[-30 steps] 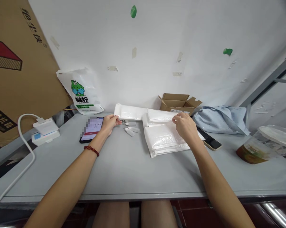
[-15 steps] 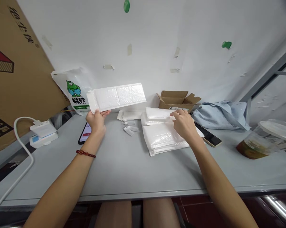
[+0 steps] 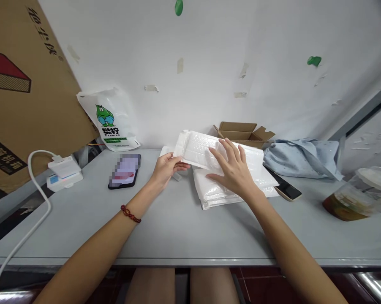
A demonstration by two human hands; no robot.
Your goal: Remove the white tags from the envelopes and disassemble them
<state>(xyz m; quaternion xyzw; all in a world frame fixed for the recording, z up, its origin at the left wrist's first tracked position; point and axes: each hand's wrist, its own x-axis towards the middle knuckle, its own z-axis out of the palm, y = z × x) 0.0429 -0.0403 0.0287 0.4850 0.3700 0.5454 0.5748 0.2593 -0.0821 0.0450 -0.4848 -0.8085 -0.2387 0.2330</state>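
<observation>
My left hand [image 3: 165, 168] pinches the left end of a white bubble mailer [image 3: 198, 148] and holds it just above the grey table [image 3: 165, 223]. My right hand [image 3: 233, 169] lies on top of that mailer with its fingers spread flat. Under it sits a stack of more white bubble mailers [image 3: 219, 192]. A small white item [image 3: 178, 176] shows just right of my left hand; the rest behind the mailer is hidden.
A black phone [image 3: 125, 171] lies left of my hands, a second phone [image 3: 287, 189] right of the stack. An open cardboard box [image 3: 243, 133], blue cloth [image 3: 301, 156] and printed plastic bag [image 3: 110, 122] line the wall. A lidded food tub [image 3: 355, 196] stands right; a charger block [image 3: 64, 172] with cable left.
My left hand brought the lifted mailer down and to the right over the stack. My right hand left the stack's edge and opened flat on the mailer.
</observation>
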